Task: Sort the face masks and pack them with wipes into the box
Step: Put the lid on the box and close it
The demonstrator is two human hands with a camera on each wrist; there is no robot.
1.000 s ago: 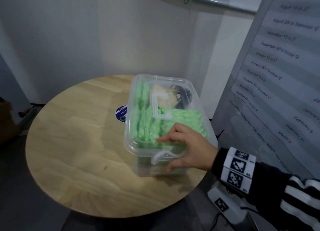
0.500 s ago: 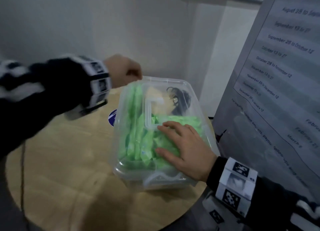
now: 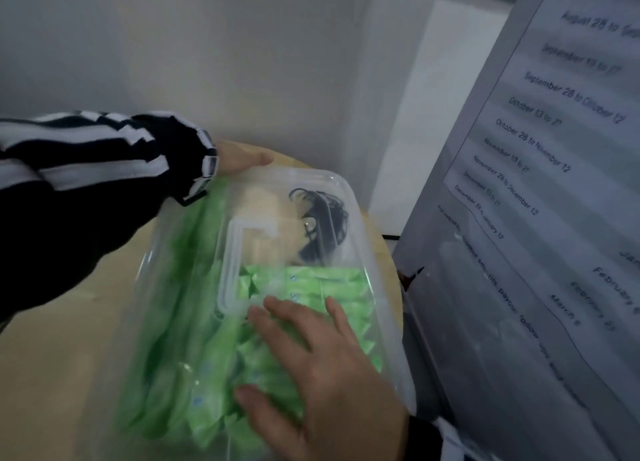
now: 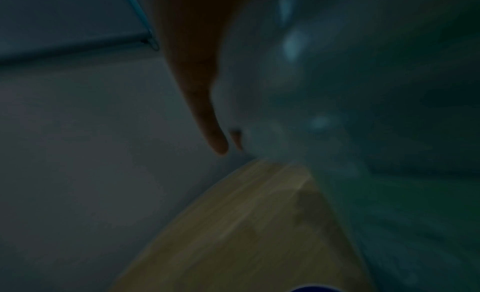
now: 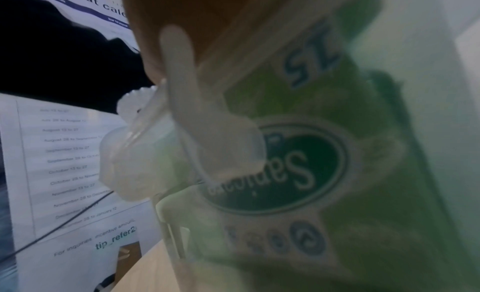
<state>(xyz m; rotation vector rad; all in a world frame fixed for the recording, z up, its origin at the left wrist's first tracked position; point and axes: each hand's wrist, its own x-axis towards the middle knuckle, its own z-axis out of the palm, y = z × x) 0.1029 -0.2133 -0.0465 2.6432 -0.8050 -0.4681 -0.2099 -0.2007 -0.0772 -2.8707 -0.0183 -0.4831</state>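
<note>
Head view: a clear lidded box (image 3: 263, 287) packed with green wipe packs (image 3: 311, 287) and a dark mask (image 3: 322, 225) sits on the round wooden surface (image 3: 69, 374); the right hand (image 3: 322, 374) lies flat on the lid with fingers spread and straight, while the left hand (image 3: 239, 157) rests extended against the box's far left corner. Left wrist view: dark and blurred, straight fingers (image 4: 207, 115) lie along the box wall (image 4: 324, 132). Right wrist view: a lid latch (image 5: 207, 132) stands before a green pack (image 5: 324, 173) seen through the box wall.
</note>
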